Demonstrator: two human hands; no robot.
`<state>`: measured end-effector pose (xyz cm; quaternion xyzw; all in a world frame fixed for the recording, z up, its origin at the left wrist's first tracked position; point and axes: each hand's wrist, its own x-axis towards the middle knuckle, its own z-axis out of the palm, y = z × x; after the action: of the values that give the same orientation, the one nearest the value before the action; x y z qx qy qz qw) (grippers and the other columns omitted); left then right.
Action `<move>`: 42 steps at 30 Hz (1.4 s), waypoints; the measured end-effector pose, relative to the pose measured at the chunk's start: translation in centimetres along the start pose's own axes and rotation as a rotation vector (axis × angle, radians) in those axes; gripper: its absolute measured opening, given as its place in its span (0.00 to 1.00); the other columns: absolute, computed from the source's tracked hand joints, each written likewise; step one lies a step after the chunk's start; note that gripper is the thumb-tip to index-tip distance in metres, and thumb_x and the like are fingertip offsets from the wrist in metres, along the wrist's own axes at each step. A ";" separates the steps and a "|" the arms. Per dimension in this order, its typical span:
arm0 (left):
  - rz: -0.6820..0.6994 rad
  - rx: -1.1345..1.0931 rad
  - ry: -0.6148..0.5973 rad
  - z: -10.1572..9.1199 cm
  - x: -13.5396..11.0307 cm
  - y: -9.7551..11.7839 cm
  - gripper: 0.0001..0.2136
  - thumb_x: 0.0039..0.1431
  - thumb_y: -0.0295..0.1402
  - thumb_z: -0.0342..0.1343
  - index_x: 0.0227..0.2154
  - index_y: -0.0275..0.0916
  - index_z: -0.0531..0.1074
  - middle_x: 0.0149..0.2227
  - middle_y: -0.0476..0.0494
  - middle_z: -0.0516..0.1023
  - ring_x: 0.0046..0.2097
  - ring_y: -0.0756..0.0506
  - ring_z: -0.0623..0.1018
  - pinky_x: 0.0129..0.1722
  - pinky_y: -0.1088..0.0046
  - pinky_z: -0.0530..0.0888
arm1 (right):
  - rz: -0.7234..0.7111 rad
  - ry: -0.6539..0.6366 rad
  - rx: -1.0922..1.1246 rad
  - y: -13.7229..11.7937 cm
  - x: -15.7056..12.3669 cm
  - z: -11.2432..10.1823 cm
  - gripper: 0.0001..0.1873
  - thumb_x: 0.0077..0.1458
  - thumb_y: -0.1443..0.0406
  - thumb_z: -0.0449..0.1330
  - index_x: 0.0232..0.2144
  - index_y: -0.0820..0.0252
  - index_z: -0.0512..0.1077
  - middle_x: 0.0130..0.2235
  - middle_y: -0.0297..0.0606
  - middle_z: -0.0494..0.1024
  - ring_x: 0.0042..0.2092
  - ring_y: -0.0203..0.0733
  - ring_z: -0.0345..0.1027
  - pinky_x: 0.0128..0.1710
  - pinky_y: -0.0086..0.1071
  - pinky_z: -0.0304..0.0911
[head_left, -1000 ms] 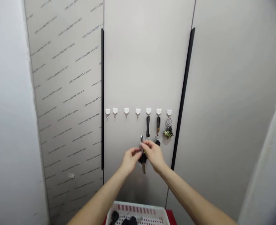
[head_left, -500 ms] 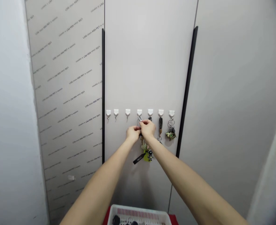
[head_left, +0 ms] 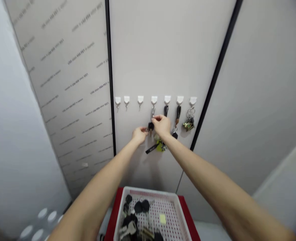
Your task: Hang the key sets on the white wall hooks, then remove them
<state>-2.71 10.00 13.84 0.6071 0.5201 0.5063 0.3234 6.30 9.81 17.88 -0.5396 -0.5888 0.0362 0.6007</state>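
Observation:
A silver carabiner clip (head_left: 153, 111) hangs from the fourth white hook (head_left: 154, 99) from the left, with a bunch of keys (head_left: 151, 126) below it, one black-headed. My right hand (head_left: 162, 125) is closed, pinching the bunch just beneath the clip; its fingers hide the ring there. From the left, my left hand (head_left: 140, 135) pinches a key of the same bunch between thumb and fingers. Behind my right wrist, a black strap (head_left: 166, 110) hangs from the fifth hook. Below the hands show a yellow-green charm (head_left: 160, 146) and a black tag (head_left: 151, 149).
To the right hang a keychain with a black-and-brown strap (head_left: 178, 115) and a brass-coloured trinket (head_left: 188, 125). Three hooks on the left carry nothing. Below, a white plastic basket (head_left: 174, 194) with keys stands on a red surface (head_left: 188, 214). White bottle caps (head_left: 42, 213) show lower left.
My view has tilted down, bringing more of the basket into sight. My left hand has drawn a little away from my right, exposing the black-headed key between them.

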 end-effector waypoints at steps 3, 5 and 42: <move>-0.027 0.021 -0.125 -0.6 -3.3 -2.8 0.13 0.41 0.24 0.49 0.33 0.30 0.66 0.34 0.41 0.71 0.34 0.51 0.70 0.35 0.79 0.64 | -0.071 -0.124 0.008 1.5 -3.6 -0.7 0.08 0.36 0.66 0.51 0.21 0.64 0.67 0.23 0.35 0.70 0.26 0.33 0.61 0.28 0.26 0.56; -0.003 0.074 -0.254 -1.1 -6.3 -5.3 0.12 0.42 0.25 0.48 0.33 0.29 0.67 0.34 0.41 0.71 0.34 0.51 0.69 0.36 0.78 0.64 | -0.071 -0.317 0.009 3.2 -7.3 -1.2 0.07 0.36 0.67 0.51 0.20 0.64 0.67 0.21 0.33 0.70 0.24 0.32 0.61 0.26 0.25 0.55; -0.340 -0.109 -0.560 -4.3 -17.0 -11.5 0.10 0.33 0.24 0.46 0.25 0.33 0.64 0.21 0.52 0.64 0.23 0.55 0.63 0.24 0.81 0.60 | 0.024 -1.246 -0.109 9.3 -23.7 -4.3 0.11 0.39 0.65 0.51 0.29 0.62 0.67 0.23 0.34 0.69 0.24 0.32 0.59 0.23 0.24 0.50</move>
<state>-9.34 -3.97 -0.25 0.6088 0.4774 0.2856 0.5656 7.78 -5.02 -3.22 -0.4537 -0.8234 0.3208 0.1156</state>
